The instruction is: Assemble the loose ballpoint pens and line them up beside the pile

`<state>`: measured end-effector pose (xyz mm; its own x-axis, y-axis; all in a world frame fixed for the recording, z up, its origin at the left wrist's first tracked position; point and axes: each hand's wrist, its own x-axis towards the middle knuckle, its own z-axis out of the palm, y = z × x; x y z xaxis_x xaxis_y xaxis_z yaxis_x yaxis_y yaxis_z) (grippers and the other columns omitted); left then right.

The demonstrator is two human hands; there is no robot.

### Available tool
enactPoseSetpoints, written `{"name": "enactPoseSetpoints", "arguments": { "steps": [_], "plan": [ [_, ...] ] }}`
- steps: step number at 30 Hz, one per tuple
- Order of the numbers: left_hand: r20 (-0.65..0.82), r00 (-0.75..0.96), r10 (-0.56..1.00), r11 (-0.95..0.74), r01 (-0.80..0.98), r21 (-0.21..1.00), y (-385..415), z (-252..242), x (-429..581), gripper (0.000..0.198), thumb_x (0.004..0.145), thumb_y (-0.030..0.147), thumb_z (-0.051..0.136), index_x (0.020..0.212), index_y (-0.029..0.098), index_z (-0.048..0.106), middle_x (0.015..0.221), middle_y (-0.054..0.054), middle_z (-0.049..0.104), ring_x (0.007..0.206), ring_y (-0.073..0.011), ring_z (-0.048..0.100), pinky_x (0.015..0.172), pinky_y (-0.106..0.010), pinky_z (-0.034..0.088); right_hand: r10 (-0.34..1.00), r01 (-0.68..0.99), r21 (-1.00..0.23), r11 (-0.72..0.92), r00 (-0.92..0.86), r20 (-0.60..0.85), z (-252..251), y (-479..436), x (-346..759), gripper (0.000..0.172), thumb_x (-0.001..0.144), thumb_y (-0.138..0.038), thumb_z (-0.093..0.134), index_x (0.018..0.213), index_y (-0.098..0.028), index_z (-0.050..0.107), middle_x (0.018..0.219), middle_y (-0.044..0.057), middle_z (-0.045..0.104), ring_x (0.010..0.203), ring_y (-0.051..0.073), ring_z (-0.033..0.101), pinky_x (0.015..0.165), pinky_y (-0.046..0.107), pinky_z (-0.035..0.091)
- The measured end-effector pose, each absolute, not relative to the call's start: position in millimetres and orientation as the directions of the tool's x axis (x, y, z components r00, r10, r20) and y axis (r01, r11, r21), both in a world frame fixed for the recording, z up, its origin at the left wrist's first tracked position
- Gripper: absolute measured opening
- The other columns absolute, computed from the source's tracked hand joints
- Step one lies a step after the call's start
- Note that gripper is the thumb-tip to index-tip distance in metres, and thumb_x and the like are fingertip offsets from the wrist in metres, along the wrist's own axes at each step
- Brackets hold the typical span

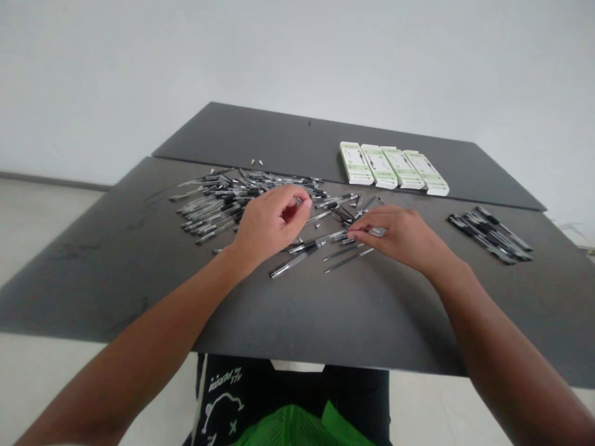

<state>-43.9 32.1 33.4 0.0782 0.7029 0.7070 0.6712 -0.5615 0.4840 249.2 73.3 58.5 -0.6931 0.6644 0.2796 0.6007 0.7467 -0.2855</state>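
Note:
My left hand (272,223) hovers over the near edge of a big heap of black-and-clear pens (223,198), its thumb and forefinger pinched together on something too small to name. My right hand (402,235) rests on the dark table (297,310) with its fingertips pinched on a clear pen barrel (325,238). Loose pens and thin refills (348,260) lie between and just in front of both hands.
Several white-and-green boxes (393,167) stand in a row at the back right. A tidy bundle of pens (490,234) lies at the far right. A second dark table (279,133) adjoins behind. A green mesh basket (297,427) sits below the near edge.

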Motion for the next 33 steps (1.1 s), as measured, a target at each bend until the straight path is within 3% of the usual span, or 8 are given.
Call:
{"name": "enactPoseSetpoints", "arguments": {
  "steps": [6, 11, 18, 26, 33],
  "plan": [
    [0.623, 0.266, 0.736, -0.588, 0.707, 0.392, 38, 38, -54, 0.018, 0.104, 0.021, 0.062, 0.098, 0.019, 0.079, 0.088, -0.003, 0.073, 0.081, -0.0174, 0.066, 0.076, -0.03, 0.049, 0.642, 0.555, -0.338, 0.76, -0.721, 0.261, 40, 87, 227, 0.017, 0.103, -0.033, 0.075, 0.103, -0.022, 0.087, 0.104, 0.007, 0.084, 0.096, 0.024, 0.076, 0.09, 0.038, 0.056],
    [0.41, 0.459, 0.788, -0.609, 0.674, 0.418, 35, 44, -60, 0.017, 0.105, 0.028, 0.068, 0.103, 0.02, 0.083, 0.1, -0.005, 0.072, 0.084, -0.0182, 0.067, 0.074, -0.031, 0.047, 0.642, 0.536, -0.422, 0.731, -0.751, 0.157, 45, 78, 249, 0.022, 0.101, -0.042, 0.078, 0.101, -0.023, 0.088, 0.104, 0.008, 0.082, 0.096, 0.023, 0.075, 0.091, 0.039, 0.054],
    [0.092, 0.644, 0.759, -0.629, 0.691, 0.357, 23, 50, -58, 0.018, 0.103, 0.038, 0.076, 0.099, 0.021, 0.079, 0.096, -0.003, 0.069, 0.077, -0.0193, 0.064, 0.068, -0.033, 0.04, 0.598, 0.531, -0.505, 0.68, -0.8, -0.037, 57, 74, 272, 0.02, 0.097, -0.045, 0.083, 0.101, -0.027, 0.09, 0.098, 0.004, 0.083, 0.084, 0.018, 0.075, 0.076, 0.031, 0.054],
    [-0.087, 0.654, 0.751, -0.594, 0.728, 0.343, 14, 52, -54, 0.018, 0.103, 0.039, 0.074, 0.098, 0.021, 0.07, 0.098, -0.002, 0.071, 0.076, -0.02, 0.063, 0.067, -0.033, 0.038, 0.559, 0.48, -0.53, 0.699, -0.829, -0.015, 47, 77, 270, 0.021, 0.099, -0.045, 0.08, 0.107, -0.028, 0.09, 0.1, 0.004, 0.08, 0.083, 0.018, 0.073, 0.075, 0.03, 0.053],
    [-0.027, 0.632, 0.775, -0.584, 0.731, 0.353, 11, 41, -62, 0.023, 0.093, 0.035, 0.083, 0.088, 0.026, 0.063, 0.086, 0.0, 0.071, 0.072, -0.0215, 0.062, 0.063, -0.035, 0.036, 0.574, 0.544, -0.475, 0.692, -0.813, -0.094, 55, 71, 264, 0.015, 0.101, -0.031, 0.078, 0.106, -0.023, 0.089, 0.099, 0.006, 0.08, 0.084, 0.017, 0.071, 0.078, 0.031, 0.051]
  ]
}}
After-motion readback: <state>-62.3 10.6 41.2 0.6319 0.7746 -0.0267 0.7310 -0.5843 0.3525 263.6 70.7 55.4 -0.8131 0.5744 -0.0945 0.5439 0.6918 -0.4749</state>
